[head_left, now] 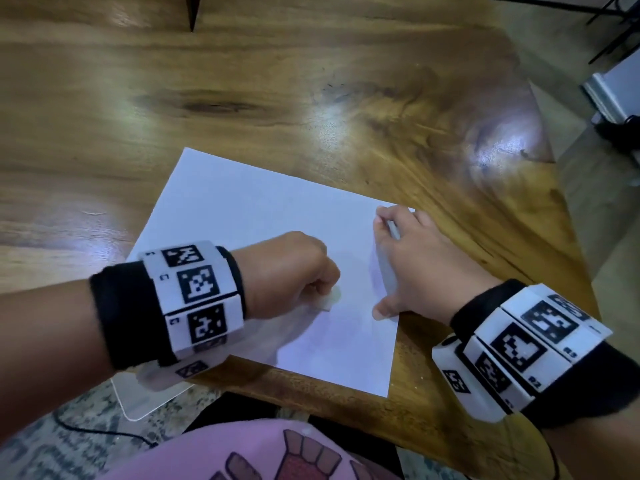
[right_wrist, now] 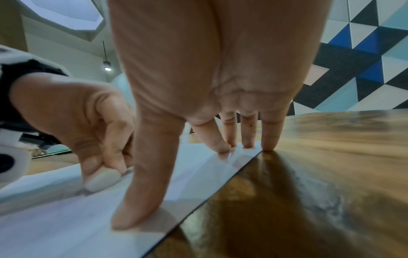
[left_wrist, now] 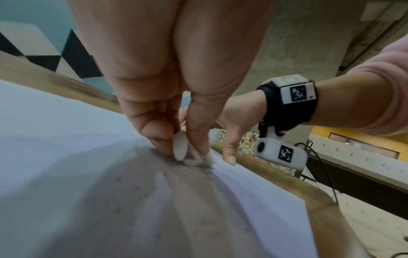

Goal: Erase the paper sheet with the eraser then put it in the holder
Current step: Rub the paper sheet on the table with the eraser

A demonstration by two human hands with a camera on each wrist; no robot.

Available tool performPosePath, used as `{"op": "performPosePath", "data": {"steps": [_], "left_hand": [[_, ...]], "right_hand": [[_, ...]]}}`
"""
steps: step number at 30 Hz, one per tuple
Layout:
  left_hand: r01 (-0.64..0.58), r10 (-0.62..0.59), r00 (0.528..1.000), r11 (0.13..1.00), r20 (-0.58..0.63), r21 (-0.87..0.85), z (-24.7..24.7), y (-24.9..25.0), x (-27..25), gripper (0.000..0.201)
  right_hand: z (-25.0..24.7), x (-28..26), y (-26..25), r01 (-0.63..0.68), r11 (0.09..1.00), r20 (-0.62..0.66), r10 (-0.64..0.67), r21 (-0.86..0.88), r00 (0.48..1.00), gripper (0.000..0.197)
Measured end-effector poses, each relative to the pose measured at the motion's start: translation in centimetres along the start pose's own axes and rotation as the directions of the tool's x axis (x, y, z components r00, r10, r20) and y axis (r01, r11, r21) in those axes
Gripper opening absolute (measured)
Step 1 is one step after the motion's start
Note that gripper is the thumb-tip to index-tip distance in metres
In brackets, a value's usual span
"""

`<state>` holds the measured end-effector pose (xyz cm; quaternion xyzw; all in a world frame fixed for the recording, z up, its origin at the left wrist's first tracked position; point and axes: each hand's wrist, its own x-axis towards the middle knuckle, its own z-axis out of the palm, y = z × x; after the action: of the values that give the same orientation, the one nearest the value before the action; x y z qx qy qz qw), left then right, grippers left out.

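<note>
A white paper sheet (head_left: pixel 242 216) lies on the wooden table (head_left: pixel 242 81). My left hand (head_left: pixel 294 271) pinches a small white eraser (head_left: pixel 330 299) and presses its end onto the sheet near the middle. The eraser (left_wrist: pixel 180 148) sits between thumb and fingers in the left wrist view, and the eraser (right_wrist: pixel 102 178) touches the paper (right_wrist: pixel 55 218) in the right wrist view. My right hand (head_left: pixel 412 258) lies spread with straight fingers (right_wrist: pixel 225 139) and thumb pressing on the sheet's right edge. No holder is identifiable.
The table's right edge (head_left: pixel 568 216) runs close beside my right hand, with floor beyond. A clear plastic piece (head_left: pixel 145 396) sticks out under my left wrist at the near edge. A dark pointed object (head_left: pixel 192 12) stands at the far side.
</note>
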<state>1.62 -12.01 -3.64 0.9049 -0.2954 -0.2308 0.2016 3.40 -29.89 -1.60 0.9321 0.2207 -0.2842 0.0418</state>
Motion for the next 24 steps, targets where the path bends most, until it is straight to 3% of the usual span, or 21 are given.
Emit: {"op": "performPosePath", "data": {"steps": [3,6,10,19,22,24], "left_hand": [[0.084,-0.084,0.996,0.996,-0.002,-0.041,-0.4,-0.4,0.1,0.007],[0.246,-0.264,0.962,0.951,-0.077,-0.186,-2.2,-1.6,0.3,0.016],[0.322,-0.364,0.92,0.913,-0.147,-0.251,-4.2,-2.9,0.4,0.024],[0.211,-0.212,0.961,0.977,-0.176,-0.021,-3.3,-1.1,2.8,0.013],[0.08,-0.081,0.996,0.997,-0.023,-0.008,-1.7,-1.0,0.0,0.011],[0.046,-0.046,0.995,0.999,0.091,-0.006,-1.0,-1.0,-1.2,0.01]], "right_hand": [[0.1,0.0,0.2,0.006,0.999,-0.008,-0.006,0.047,1.0,0.12],[0.2,-0.2,0.1,0.018,0.992,-0.023,-0.015,0.128,1.0,0.115],[0.4,0.0,-0.4,0.015,0.998,-0.019,-0.014,0.069,1.0,0.116],[0.6,0.3,-0.5,-0.017,1.0,0.007,0.018,-0.025,1.0,0.118],[0.6,0.3,-0.5,-0.014,0.999,0.003,0.014,-0.038,1.0,0.117],[0.5,0.3,-0.6,-0.011,0.999,0.005,0.011,-0.045,1.0,0.117]]}}
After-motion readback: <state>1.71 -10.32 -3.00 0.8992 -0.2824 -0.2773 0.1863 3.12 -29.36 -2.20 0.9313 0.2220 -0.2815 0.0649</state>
